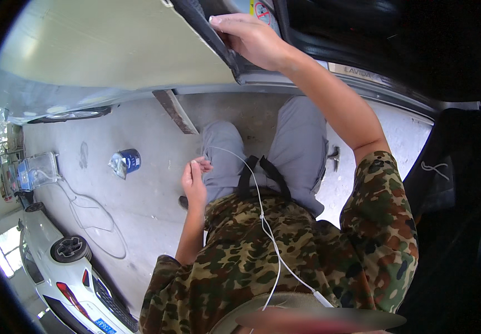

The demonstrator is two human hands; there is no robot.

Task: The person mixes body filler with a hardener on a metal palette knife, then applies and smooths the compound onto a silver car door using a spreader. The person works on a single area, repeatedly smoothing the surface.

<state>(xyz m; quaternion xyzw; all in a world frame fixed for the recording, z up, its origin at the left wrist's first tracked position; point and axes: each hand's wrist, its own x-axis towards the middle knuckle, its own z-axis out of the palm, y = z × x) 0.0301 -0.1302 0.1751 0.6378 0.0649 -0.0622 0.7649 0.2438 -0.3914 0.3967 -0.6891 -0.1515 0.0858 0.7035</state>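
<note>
My right hand (248, 40) is closed on the black edge strip (211, 38) along a car's door opening. Its thumb side lies over the strip; some fingers are hidden behind it. The strip borders a large beige-grey body panel (112, 47). Low beside my left knee is my left hand (197, 181), its fingers curled together. I cannot make out whether anything is in them. A thin white cable (258, 192) loops over my camouflage shirt and toward that knee, passing close to the left hand.
A dark blue bucket (133, 160) with whitish material at its mouth stands on the grey floor. A narrow board (176, 111) juts from under the car. Further left are a hose (115, 236), a wheeled stand (37, 170) and a parked white car (56, 267). The door sill (340, 69) runs ahead.
</note>
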